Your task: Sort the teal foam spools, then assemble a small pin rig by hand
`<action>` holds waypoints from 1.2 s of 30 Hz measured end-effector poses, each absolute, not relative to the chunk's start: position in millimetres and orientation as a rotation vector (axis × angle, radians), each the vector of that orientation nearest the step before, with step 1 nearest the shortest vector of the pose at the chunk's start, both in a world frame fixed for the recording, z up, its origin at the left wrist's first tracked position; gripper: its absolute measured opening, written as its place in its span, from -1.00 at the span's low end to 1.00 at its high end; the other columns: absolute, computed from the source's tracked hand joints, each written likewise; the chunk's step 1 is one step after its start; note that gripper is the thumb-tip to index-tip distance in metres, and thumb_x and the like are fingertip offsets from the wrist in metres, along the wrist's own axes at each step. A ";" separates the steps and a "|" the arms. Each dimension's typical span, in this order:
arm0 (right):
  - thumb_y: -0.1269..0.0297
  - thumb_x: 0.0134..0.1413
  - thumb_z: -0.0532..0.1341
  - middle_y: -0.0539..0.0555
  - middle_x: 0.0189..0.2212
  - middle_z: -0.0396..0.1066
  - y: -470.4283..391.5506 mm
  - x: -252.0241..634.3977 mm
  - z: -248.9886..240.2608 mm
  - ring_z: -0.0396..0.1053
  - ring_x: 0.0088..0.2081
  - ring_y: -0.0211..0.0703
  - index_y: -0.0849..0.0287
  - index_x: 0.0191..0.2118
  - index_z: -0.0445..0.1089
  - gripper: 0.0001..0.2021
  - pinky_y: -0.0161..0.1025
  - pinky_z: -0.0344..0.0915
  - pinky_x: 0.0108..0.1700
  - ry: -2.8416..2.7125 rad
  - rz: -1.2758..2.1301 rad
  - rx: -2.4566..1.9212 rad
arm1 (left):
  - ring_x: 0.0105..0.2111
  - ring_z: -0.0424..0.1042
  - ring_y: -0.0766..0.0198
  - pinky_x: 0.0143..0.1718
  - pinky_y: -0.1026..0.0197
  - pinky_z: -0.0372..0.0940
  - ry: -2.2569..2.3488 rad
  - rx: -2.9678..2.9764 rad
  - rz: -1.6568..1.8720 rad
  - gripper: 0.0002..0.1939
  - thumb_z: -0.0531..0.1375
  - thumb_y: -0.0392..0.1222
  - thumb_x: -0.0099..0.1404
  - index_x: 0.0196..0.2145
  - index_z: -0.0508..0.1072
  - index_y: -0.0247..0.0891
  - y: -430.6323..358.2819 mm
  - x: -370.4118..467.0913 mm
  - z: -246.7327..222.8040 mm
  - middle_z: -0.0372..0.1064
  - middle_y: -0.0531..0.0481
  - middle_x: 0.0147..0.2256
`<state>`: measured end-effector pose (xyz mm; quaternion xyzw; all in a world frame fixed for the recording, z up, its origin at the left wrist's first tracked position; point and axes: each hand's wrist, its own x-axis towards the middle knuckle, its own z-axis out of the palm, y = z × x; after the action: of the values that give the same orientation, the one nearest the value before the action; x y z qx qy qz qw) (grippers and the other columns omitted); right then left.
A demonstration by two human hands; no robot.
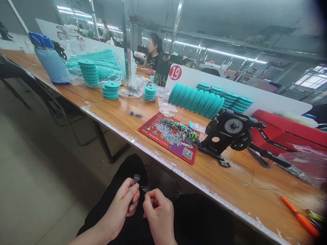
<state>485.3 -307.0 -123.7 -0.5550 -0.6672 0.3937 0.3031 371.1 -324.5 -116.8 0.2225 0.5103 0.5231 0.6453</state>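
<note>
Over my lap, in front of the table edge, my left hand (126, 198) is closed on a small bundle of thin wire pieces (137, 177), whose tips stick up past the fingers. Close to its right, my right hand (159, 212) is pinched, thumb against forefinger. Whatever lies between its fingertips is too small to make out. The two hands are near each other but apart. On the table beyond them lies a red mat (150, 131) with heaps of coloured beads (182, 128) and small metal parts (176, 139).
Teal spools (195, 100) stand and lie along the table (122, 114). A black geared winding device (224, 132) is right of the mat, with a red box (288, 131) behind. An orange-handled tool (297, 214) lies at right, a blue bottle (49, 59) at left. A person (153, 51) sits beyond.
</note>
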 end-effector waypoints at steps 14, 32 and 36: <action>0.29 -0.02 0.06 -0.07 -0.74 0.29 -303.1 485.2 -126.9 0.24 -0.67 -0.30 0.14 -0.57 0.26 -0.83 -0.41 0.08 -0.61 -1.764 0.981 -1.557 | -0.69 -0.10 0.53 -0.70 0.40 -0.26 1.125 0.454 1.192 -0.74 0.06 -0.04 0.19 -0.51 0.11 -0.23 -327.2 373.2 -116.8 0.02 0.22 -0.62; 0.26 0.05 0.04 -0.05 -0.69 0.29 -303.2 484.9 -129.3 0.25 -0.63 -0.31 0.16 -0.51 0.26 -0.82 -0.42 0.09 -0.56 -1.672 1.169 -1.479 | -0.69 -0.08 0.53 -0.68 0.39 -0.25 1.121 0.448 1.173 -0.76 0.05 -0.05 0.21 -0.50 0.12 -0.23 -328.7 374.1 -117.2 0.03 0.22 -0.61; 0.23 0.09 0.02 -0.06 -0.64 0.28 -298.1 486.6 -118.6 0.22 -0.57 -0.33 0.18 -0.46 0.26 -0.80 -0.43 0.10 -0.52 -1.656 1.491 -1.291 | -0.69 -0.10 0.53 -0.67 0.37 -0.27 1.131 0.506 1.127 -0.76 0.02 -0.05 0.23 -0.49 0.11 -0.22 -330.2 375.3 -119.8 0.04 0.22 -0.64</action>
<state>486.6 -298.1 -118.6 -0.4812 -0.6176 0.5560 0.2793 375.3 -330.2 -119.8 0.2246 0.5015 0.4999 0.6694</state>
